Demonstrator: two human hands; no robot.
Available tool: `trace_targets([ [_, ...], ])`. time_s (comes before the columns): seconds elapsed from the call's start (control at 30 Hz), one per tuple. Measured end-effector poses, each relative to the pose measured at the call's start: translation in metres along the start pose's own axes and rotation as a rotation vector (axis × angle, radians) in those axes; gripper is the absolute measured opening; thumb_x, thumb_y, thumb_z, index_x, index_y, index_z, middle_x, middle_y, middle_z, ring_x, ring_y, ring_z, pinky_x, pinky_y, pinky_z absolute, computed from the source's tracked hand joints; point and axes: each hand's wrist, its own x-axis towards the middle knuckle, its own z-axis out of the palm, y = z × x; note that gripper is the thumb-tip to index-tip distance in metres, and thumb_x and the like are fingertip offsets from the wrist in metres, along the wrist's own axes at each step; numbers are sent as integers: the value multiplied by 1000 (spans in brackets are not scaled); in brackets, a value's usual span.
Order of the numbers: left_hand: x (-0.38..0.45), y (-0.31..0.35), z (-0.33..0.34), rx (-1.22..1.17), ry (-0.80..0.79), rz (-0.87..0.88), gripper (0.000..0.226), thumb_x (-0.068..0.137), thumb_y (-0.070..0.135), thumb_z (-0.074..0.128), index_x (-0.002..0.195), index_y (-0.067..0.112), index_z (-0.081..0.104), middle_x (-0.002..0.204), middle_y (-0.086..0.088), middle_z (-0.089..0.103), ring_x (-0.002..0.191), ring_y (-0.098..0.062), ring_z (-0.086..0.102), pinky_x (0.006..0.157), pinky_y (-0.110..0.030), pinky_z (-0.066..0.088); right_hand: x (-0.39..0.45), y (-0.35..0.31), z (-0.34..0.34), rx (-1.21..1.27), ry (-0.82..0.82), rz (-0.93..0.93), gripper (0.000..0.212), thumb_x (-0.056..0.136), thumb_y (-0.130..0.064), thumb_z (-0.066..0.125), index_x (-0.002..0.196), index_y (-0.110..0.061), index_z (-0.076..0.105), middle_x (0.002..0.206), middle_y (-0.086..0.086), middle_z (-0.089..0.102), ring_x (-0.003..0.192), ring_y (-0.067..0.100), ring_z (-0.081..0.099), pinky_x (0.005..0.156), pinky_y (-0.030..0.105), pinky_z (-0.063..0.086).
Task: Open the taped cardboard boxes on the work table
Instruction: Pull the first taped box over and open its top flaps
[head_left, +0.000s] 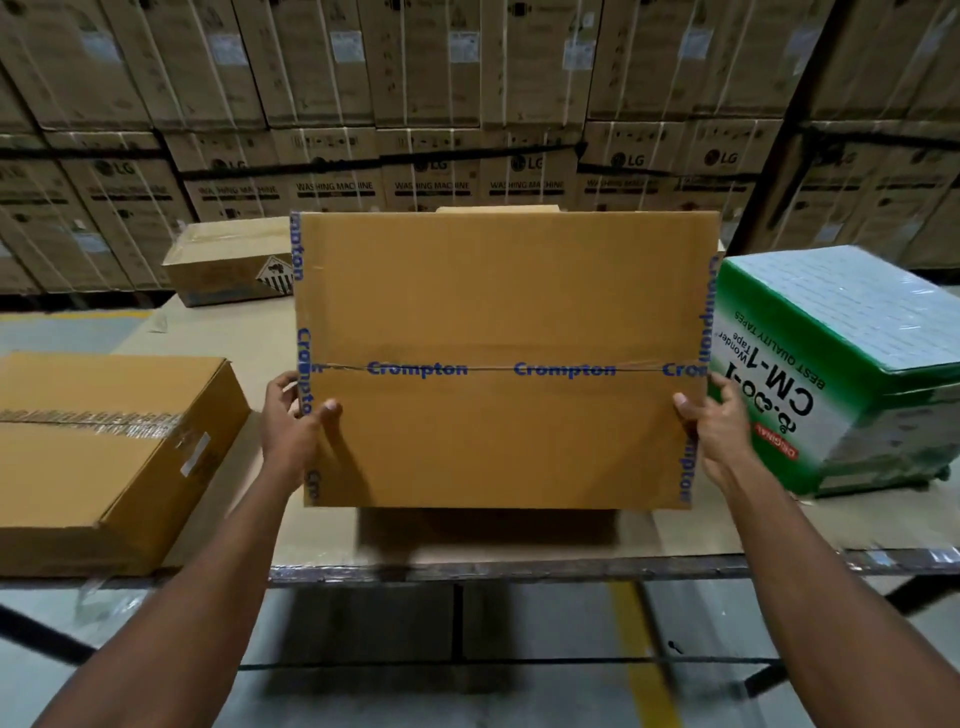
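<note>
A brown cardboard box (498, 312) sealed with clear tape printed "Crompton" in blue fills the centre, tilted so its taped face points at me, its lower edge above the work table (322, 540). My left hand (293, 428) grips its left edge, thumb on the front face and fingers curled behind. At the right edge my right hand (714, 431) grips the same way. The centre seam tape runs unbroken across the face.
A flat brown taped box (109, 447) lies at the table's left. A green and white tape carton (831, 374) stands at the right, close to my right hand. A smaller box (228, 265) sits at the back left. Stacked washing-machine cartons (431, 130) form the wall behind.
</note>
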Motion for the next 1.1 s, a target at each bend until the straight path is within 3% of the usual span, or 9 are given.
trace_targets([
  [0.17, -10, 7, 0, 188, 38, 23, 63, 84, 18, 80, 135, 20, 43, 141, -7, 57, 114, -27, 59, 93, -45, 49, -4, -8, 2, -135, 39, 14, 53, 90, 4, 66, 135, -15, 45, 123, 6, 65, 111, 23, 64, 93, 42, 55],
  [0.33, -21, -5, -6, 255, -3, 22, 76, 84, 15, 80, 145, 21, 36, 140, -5, 55, 120, -28, 55, 96, -50, 48, -15, -5, -3, -328, 23, 32, 45, 87, -1, 69, 127, -12, 52, 116, 4, 63, 107, 24, 61, 87, 42, 51],
  [0.43, -30, -9, -13, 283, -93, 13, 77, 83, 9, 79, 148, 21, 39, 138, -4, 55, 126, -29, 53, 97, -52, 50, -28, -15, -4, -291, -117, -8, 32, 86, -16, 71, 116, -18, 60, 110, -1, 65, 114, 26, 58, 91, 44, 44],
  [0.5, -35, 1, -14, 230, -146, 4, 75, 87, 12, 77, 150, 21, 36, 145, -6, 50, 130, -28, 49, 98, -49, 49, -34, -27, -7, -178, -205, -76, 46, 84, -37, 73, 127, -28, 61, 120, -3, 69, 119, 24, 60, 101, 49, 43],
  [0.6, -36, 29, -24, 27, -216, 87, 88, 89, 39, 75, 156, 35, 19, 155, 7, 37, 136, -16, 41, 104, -44, 44, -44, -55, -14, -59, -239, -158, 59, 80, -60, 72, 133, -40, 55, 132, -3, 65, 122, 24, 60, 106, 58, 42],
  [0.67, -36, 51, -30, -68, -189, 77, 81, 86, 70, 62, 154, 41, 28, 156, 8, 41, 139, -21, 43, 109, -52, 42, -61, -80, -10, -14, -260, -185, 48, 90, -66, 57, 129, -39, 61, 129, -5, 67, 120, 21, 61, 105, 56, 44],
  [0.77, -28, 82, -34, -169, -20, -121, 96, 76, 93, 39, 151, 32, 42, 150, 1, 49, 134, -28, 47, 107, -54, 39, -62, -105, -6, -38, -212, -97, 71, 88, -79, 45, 141, -33, 54, 137, 1, 61, 125, 26, 53, 111, 61, 37],
  [0.9, -30, 115, -31, -190, -77, -297, 101, 76, 93, 36, 156, 33, 30, 161, -4, 35, 143, -42, 34, 109, -70, 30, -56, -118, 3, -126, -154, 134, 84, 86, -69, 59, 155, -31, 30, 156, 11, 40, 142, 44, 35, 104, 78, 29],
  [1.1, -42, 110, -30, -267, -17, -219, 88, 84, 74, 58, 153, 24, 36, 154, -6, 39, 142, -38, 36, 96, -74, 43, -62, -114, 0, -5, -109, 80, 84, 82, -52, 74, 151, -21, 37, 147, 11, 47, 138, 42, 39, 98, 80, 35],
])
